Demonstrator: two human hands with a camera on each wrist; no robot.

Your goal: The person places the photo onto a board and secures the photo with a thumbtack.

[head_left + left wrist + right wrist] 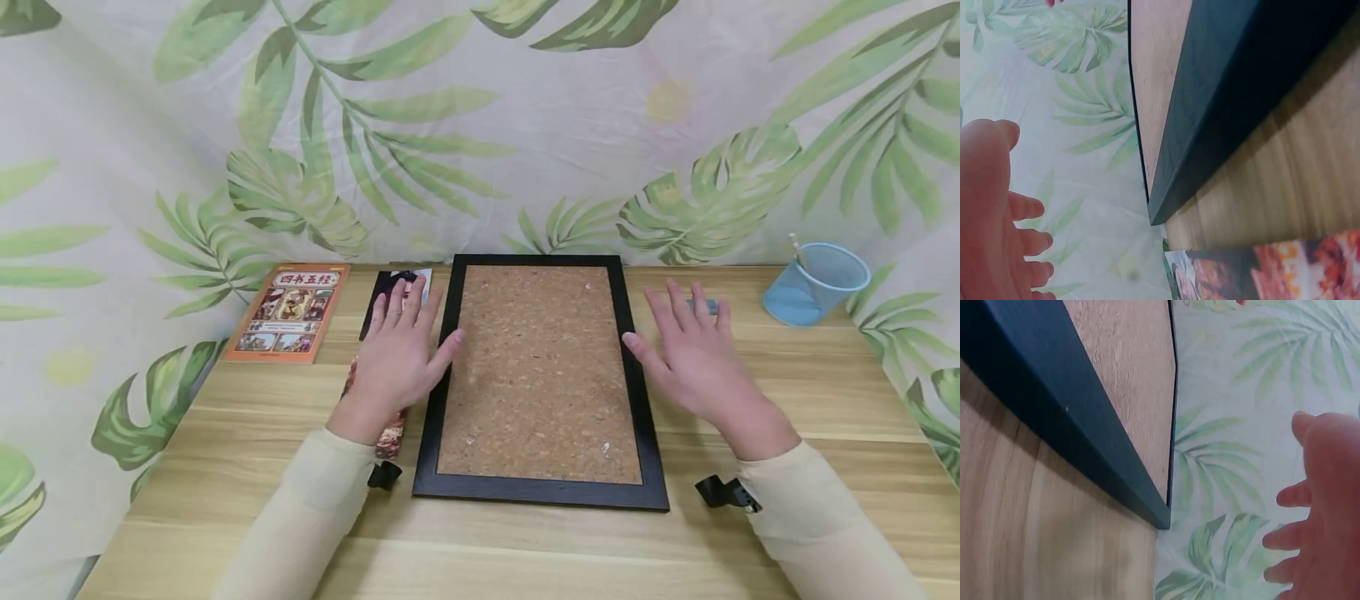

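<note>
A cork board point(540, 375) in a black frame point(540, 492) lies flat on the wooden table, with small pale spots near its corners. My left hand point(397, 350) is held over the frame's left side, fingers spread, holding nothing. Beyond the right side, my right hand point(693, 358) is likewise spread, its thumb near the frame's edge. Partly covered by the left hand are a dark picture card point(375, 312) and a reddish printed picture point(390, 437). Both wrist views show the hands, left point(985, 212) and right point(1335, 500), apart from the frame's sides.
An orange comic-style book point(288, 312) lies at the back left. At the back right stands a blue mesh pen cup point(802, 292) holding a thin stick. A small blue item point(702, 307) sits behind the right fingers. A leaf-patterned cloth point(570, 125) hangs behind the table.
</note>
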